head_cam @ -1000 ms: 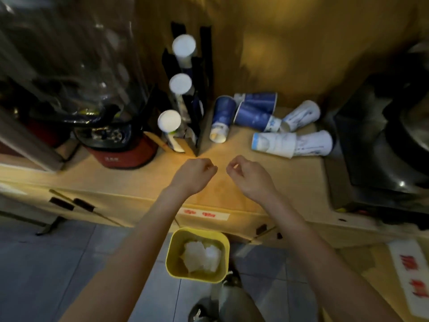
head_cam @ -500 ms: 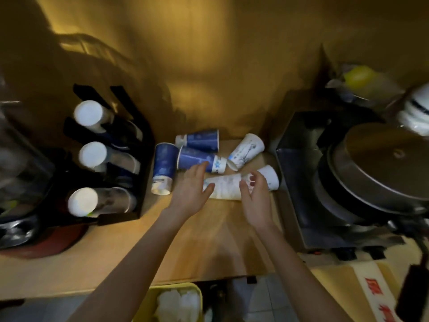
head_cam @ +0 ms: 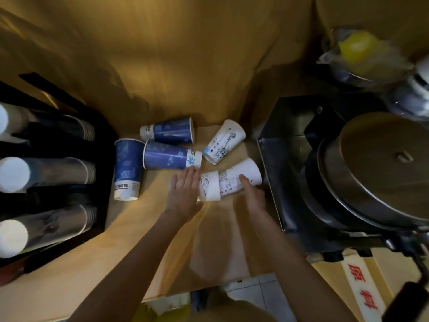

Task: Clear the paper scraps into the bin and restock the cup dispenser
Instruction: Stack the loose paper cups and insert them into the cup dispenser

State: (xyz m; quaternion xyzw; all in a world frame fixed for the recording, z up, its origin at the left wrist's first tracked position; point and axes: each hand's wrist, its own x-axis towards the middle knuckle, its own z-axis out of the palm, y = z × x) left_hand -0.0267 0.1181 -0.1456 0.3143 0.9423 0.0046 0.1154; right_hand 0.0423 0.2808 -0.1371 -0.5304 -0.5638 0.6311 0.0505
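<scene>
Several paper cups lie on their sides on the wooden counter (head_cam: 130,231). Two white printed cups (head_cam: 228,181) lie nested end to end near the counter's right end. My left hand (head_cam: 185,194) presses flat against their left end, fingers together. My right hand (head_cam: 251,194) wraps the right cup from below, thumb on top. Another white cup (head_cam: 224,141) lies behind them. Three blue cups (head_cam: 167,155) lie to the left. The black cup dispenser (head_cam: 53,173) at the left holds three rows of stacked cups. The yellow bin (head_cam: 162,310) shows at the bottom edge, paper inside.
A black metal machine (head_cam: 290,159) with a big round steel lid (head_cam: 380,163) stands right next to the white cups. A bagged yellow object (head_cam: 355,47) sits behind it. A brown wall backs the counter. Tiled floor shows below the counter edge.
The view swung up from the bin to the counter. Both hands went from loose fists near the edge forward to the white cups, and the two cups are now pushed closer together.
</scene>
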